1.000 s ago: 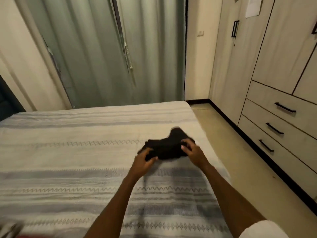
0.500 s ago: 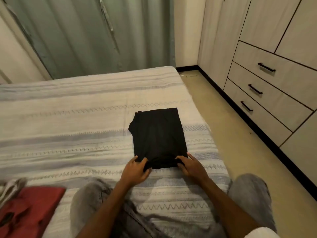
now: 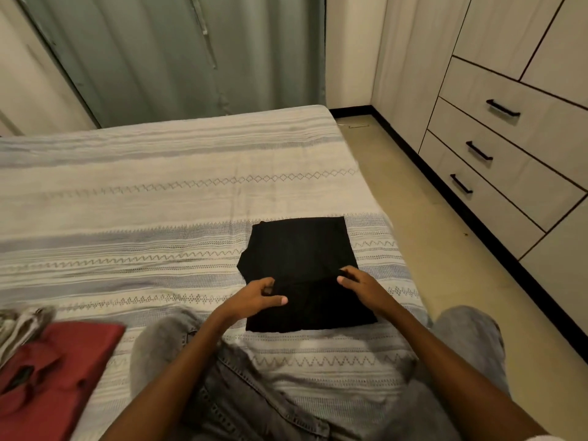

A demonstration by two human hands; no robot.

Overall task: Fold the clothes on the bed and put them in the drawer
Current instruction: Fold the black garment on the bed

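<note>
Black garment (image 3: 299, 246) on bed (image 3: 159, 192), left hand (image 3: 254, 296), right hand (image 3: 366, 288), fingers pinching its fold

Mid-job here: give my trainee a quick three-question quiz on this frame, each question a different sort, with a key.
1. True or false: the black garment lies on the floor.
2. Multiple choice: the red garment lies on which side of the person? A) their left B) their right C) straight ahead by the curtain
3. Fill in: how many drawer handles show on the wardrobe, counting the top handle?

Key:
1. False. It lies on the striped bed cover, with the left hand and right hand on its nearer part.
2. A.
3. Three, all on closed drawers.
</note>
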